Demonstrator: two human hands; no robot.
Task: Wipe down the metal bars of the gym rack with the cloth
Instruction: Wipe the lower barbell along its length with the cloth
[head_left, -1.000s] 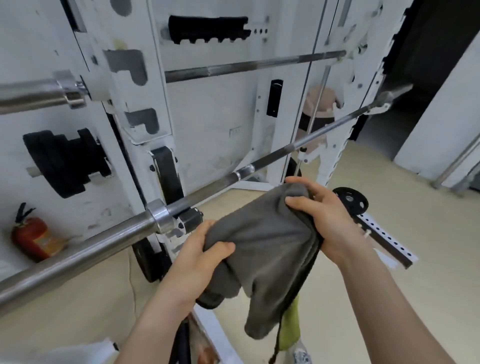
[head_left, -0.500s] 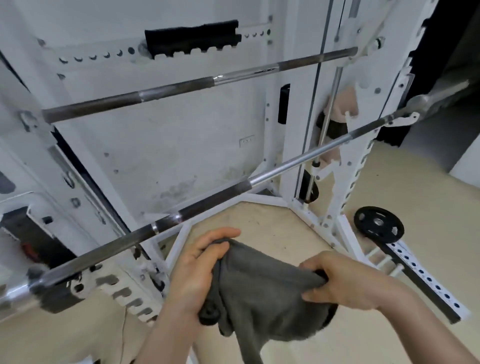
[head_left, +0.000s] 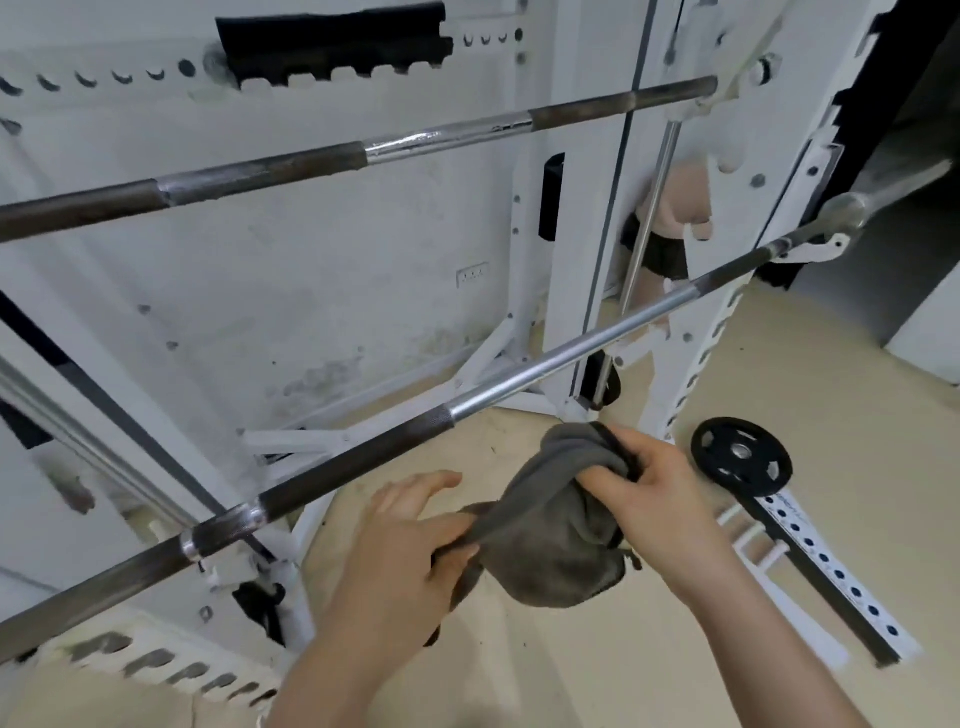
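Note:
A grey cloth (head_left: 545, 540) hangs bunched between both hands, just below the lower metal bar (head_left: 524, 374) of the white gym rack (head_left: 576, 260). My right hand (head_left: 649, 493) grips the cloth's upper fold. My left hand (head_left: 405, 540) pinches a stretched edge of it between thumb and palm, with the fingers spread. The lower bar runs diagonally from bottom left to upper right, part chrome, part dark knurling. A second, upper bar (head_left: 363, 156) crosses the rack higher up. The cloth touches neither bar.
A black weight plate (head_left: 740, 462) lies on the beige floor at right, beside a white perforated rail (head_left: 821, 566). A notched rack upright (head_left: 171, 670) crosses the lower left. A black pad (head_left: 332, 47) sits on the top beam. A person stands partly hidden behind the far upright.
The view has swung right and down along the rack. Both hands have regripped the cloth, bunching it tighter; my right hand has risen toward the lower bar and my left fingers have spread.

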